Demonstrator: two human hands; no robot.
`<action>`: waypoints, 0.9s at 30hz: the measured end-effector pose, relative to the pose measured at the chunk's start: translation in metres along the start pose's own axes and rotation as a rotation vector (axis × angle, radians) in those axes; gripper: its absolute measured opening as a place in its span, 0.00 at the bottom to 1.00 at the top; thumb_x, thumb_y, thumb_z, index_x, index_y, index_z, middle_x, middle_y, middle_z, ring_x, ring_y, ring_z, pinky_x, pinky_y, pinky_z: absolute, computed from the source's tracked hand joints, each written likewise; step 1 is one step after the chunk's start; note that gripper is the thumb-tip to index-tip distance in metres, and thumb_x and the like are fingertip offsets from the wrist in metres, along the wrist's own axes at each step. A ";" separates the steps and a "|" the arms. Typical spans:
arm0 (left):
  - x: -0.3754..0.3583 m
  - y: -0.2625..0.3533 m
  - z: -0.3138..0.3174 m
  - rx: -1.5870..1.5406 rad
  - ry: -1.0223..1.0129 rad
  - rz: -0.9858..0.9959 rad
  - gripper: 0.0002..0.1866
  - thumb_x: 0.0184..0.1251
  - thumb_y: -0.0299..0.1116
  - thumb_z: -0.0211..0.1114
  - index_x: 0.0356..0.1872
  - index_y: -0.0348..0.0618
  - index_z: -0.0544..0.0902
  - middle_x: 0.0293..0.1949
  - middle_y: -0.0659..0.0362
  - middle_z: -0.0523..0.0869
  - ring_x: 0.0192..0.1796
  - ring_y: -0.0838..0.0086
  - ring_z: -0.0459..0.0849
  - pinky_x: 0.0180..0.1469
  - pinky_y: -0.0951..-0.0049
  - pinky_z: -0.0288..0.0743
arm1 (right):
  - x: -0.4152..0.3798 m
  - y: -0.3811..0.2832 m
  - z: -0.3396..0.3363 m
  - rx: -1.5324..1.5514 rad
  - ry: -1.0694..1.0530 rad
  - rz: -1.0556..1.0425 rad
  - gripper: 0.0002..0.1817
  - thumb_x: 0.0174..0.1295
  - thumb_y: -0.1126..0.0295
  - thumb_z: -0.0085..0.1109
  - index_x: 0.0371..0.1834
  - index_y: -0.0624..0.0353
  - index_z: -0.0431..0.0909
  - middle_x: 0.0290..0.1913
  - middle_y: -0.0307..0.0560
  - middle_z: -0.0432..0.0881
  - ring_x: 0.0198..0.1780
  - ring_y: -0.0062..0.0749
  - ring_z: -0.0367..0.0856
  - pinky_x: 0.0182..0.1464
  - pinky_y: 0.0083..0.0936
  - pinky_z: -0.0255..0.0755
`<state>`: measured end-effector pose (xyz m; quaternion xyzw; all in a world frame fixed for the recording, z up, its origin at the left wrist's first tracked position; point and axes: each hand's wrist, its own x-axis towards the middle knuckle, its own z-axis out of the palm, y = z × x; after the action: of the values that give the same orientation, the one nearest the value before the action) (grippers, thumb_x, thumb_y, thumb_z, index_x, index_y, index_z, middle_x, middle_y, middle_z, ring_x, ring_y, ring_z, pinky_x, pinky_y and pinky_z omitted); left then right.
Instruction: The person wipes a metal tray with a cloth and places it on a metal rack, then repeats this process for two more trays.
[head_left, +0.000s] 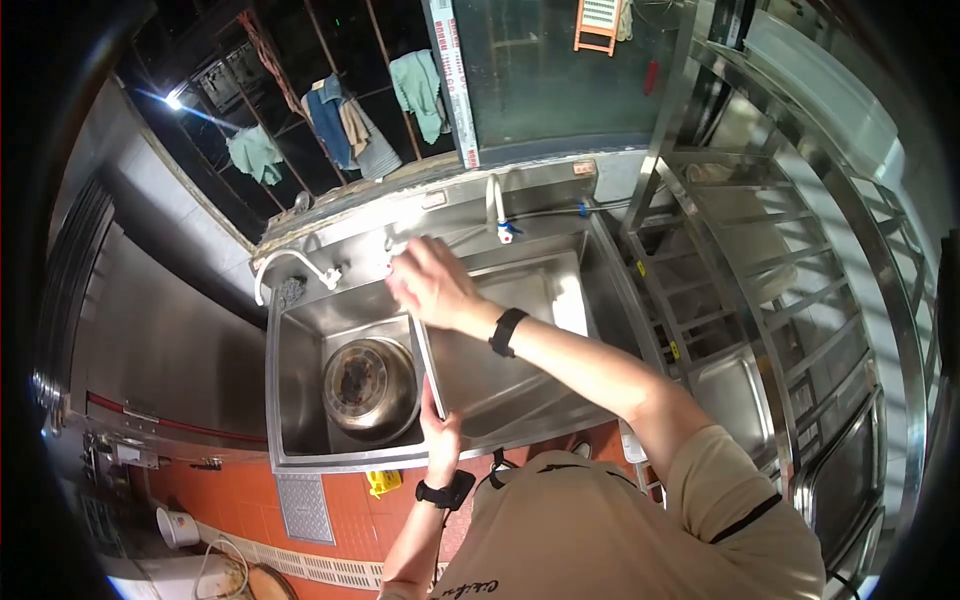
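Note:
A rectangular metal tray (500, 365) lies tilted over the right basin of a steel double sink (360, 463). Its near left corner is gripped by my left hand (441, 434), thumb along the edge. Across the tray's far left corner reaches my right hand (432, 286), fingers curled close to the middle tap (396, 248); the hand is slightly blurred and hides what lies under its fingers. In the left basin rests a round metal bowl (371, 390) with a brown-stained bottom facing up.
White taps stand at the left (300, 260) and right (500, 215) of the sink's back. A steel rack (750, 290) with trays rises on the right. Cloths (352, 130) hang at the window. A yellow object (383, 483) and a floor grate (305, 507) are below.

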<state>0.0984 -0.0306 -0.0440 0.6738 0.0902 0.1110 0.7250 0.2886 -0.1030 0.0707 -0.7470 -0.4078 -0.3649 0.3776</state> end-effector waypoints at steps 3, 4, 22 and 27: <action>-0.003 0.003 -0.012 0.078 0.048 0.030 0.38 0.55 0.14 0.52 0.72 0.34 0.57 0.64 0.50 0.71 0.66 0.69 0.69 0.68 0.73 0.58 | -0.028 0.072 -0.003 -0.094 0.032 0.271 0.10 0.62 0.63 0.56 0.35 0.59 0.74 0.38 0.54 0.73 0.40 0.49 0.74 0.44 0.43 0.71; -0.005 0.009 -0.014 0.055 0.087 0.060 0.37 0.56 0.14 0.52 0.72 0.35 0.57 0.65 0.51 0.70 0.67 0.69 0.68 0.69 0.73 0.57 | -0.042 0.099 -0.015 -0.153 0.038 0.352 0.11 0.64 0.63 0.55 0.36 0.60 0.75 0.39 0.56 0.74 0.42 0.50 0.75 0.45 0.44 0.71; -0.014 0.036 -0.028 -0.149 0.167 -0.174 0.38 0.46 0.17 0.53 0.67 0.33 0.65 0.50 0.57 0.79 0.49 0.75 0.77 0.54 0.79 0.69 | -0.157 0.121 -0.098 0.021 0.052 0.684 0.21 0.67 0.60 0.55 0.58 0.59 0.65 0.54 0.63 0.70 0.54 0.59 0.72 0.55 0.43 0.68; -0.019 0.021 -0.048 -0.266 0.273 -0.233 0.29 0.48 0.19 0.52 0.58 0.34 0.71 0.40 0.59 0.80 0.38 0.75 0.79 0.43 0.78 0.74 | -0.186 0.107 -0.110 0.175 -0.094 0.813 0.19 0.68 0.61 0.56 0.54 0.60 0.66 0.39 0.56 0.82 0.41 0.49 0.83 0.42 0.37 0.75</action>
<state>0.0655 0.0113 -0.0271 0.5358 0.2494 0.1277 0.7965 0.2821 -0.3008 -0.0669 -0.8282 -0.1260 -0.1157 0.5337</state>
